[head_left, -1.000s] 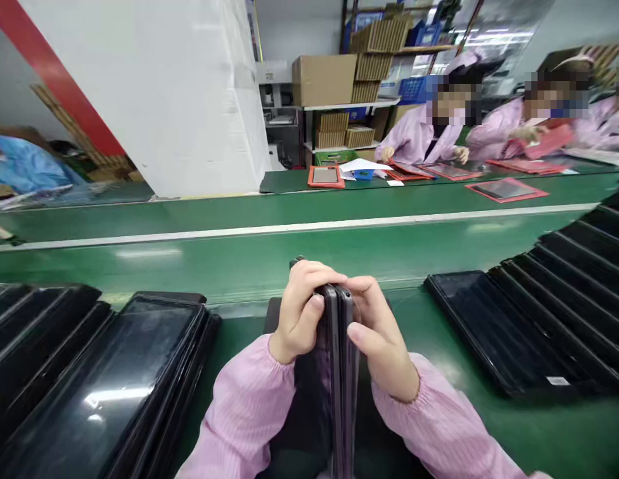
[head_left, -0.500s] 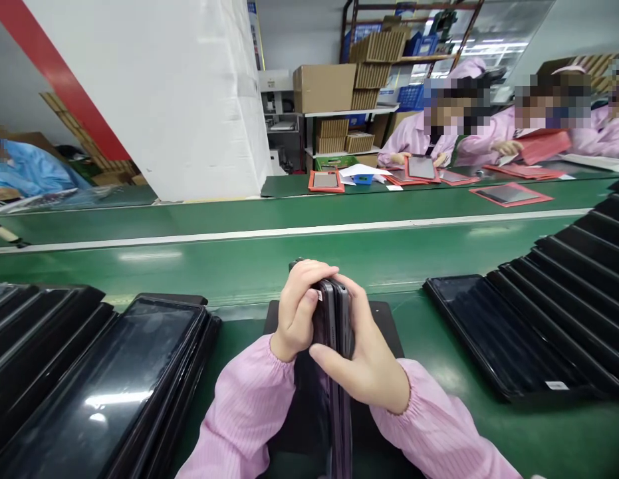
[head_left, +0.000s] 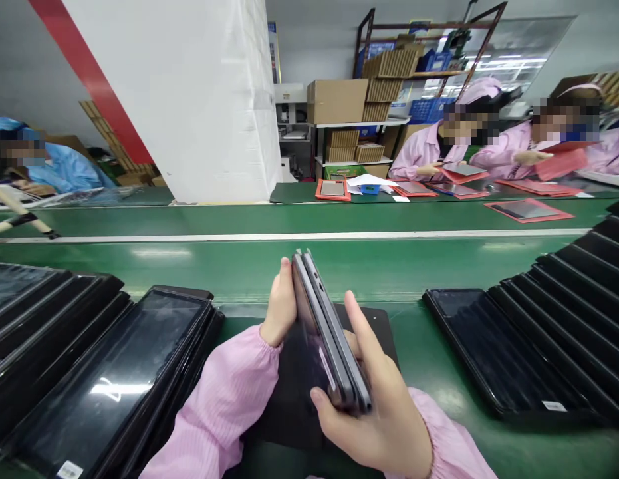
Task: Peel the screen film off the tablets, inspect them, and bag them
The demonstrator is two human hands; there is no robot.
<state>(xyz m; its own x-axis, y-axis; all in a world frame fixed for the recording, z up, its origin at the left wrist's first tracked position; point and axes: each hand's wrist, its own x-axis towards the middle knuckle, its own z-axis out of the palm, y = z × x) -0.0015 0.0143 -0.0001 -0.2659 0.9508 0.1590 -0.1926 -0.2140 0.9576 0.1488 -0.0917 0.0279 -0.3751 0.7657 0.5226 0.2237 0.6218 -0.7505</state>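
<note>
Two slim dark grey tablets are pressed face to face, standing on edge and leaning with their top ends to the far left. My left hand holds them from the left side, with its fingers mostly hidden behind them. My right hand cradles their lower end, its thumb rising along the right edge. A black mat lies under both hands on the green belt. Pink ribbed sleeves cover both my forearms.
Stacks of black tablets lie left of my hands, with more on the right. Beyond a green conveyor belt, co-workers in pink smocks handle tablets on red mats. Shelves of cardboard boxes stand behind.
The tablets have tilted from nearly upright to leaning left. My left fingers have left their top edge, and my right hand has slid down to their lower end.
</note>
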